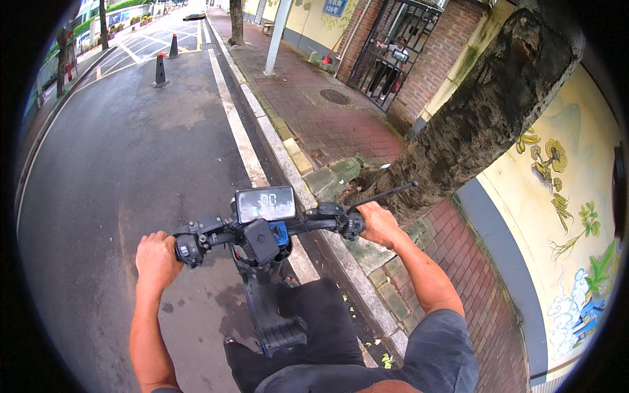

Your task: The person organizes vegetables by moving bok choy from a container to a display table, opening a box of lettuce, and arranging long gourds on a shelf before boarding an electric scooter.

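Note:
I am astride an electric scooter with black handlebars. My left hand (156, 259) is wrapped around the left grip, beside its switch housing (189, 249). On the other side my right hand (379, 225) holds the right grip, next to the right switch housing (353, 225). A black rod (385, 193) slants up past that hand. Between the grips sits a lit digital display (265, 204), with a black square case (266, 240) and a blue part (280, 232) below it. Under me is the ribbed footboard (282, 336). My hands hide most of both grips.
A stone kerb (344, 260) runs close along the right, with a leaning tree trunk (457, 113) behind it. Two traffic cones (159, 72) stand ahead on the asphalt road (123, 147). A person (390, 64) is at a barred gate (417, 29). A vehicle (194, 10) is far ahead.

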Motion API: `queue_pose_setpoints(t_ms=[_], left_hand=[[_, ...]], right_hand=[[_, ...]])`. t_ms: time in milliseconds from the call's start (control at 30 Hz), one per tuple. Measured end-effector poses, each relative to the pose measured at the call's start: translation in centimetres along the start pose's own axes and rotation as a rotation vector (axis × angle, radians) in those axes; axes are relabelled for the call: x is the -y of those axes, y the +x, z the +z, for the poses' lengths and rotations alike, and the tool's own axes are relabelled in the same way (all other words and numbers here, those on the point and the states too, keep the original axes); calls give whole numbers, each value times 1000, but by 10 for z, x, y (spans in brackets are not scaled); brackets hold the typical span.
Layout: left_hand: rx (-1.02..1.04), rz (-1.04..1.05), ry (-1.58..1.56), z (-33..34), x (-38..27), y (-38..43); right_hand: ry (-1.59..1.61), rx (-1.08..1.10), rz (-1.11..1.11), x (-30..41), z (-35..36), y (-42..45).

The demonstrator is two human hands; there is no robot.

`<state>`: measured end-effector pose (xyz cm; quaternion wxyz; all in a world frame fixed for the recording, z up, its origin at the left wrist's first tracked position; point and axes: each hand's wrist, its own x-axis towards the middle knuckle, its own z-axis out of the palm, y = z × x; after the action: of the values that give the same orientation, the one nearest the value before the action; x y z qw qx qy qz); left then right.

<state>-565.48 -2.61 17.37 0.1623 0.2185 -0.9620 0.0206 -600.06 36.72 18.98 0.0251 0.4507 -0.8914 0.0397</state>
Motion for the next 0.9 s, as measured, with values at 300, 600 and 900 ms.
queue_pose_setpoints(t_ms=[300, 600, 900], left_hand=[[-35, 14, -157, 3, 34, -11], [134, 10, -256, 4, 68, -13], [318, 153, -257, -10, 59, 7]], right_hand=[[-41, 111, 23, 42, -23, 24], [-171, 189, -10, 43, -20, 41], [-339, 126, 67, 21, -14, 32]])
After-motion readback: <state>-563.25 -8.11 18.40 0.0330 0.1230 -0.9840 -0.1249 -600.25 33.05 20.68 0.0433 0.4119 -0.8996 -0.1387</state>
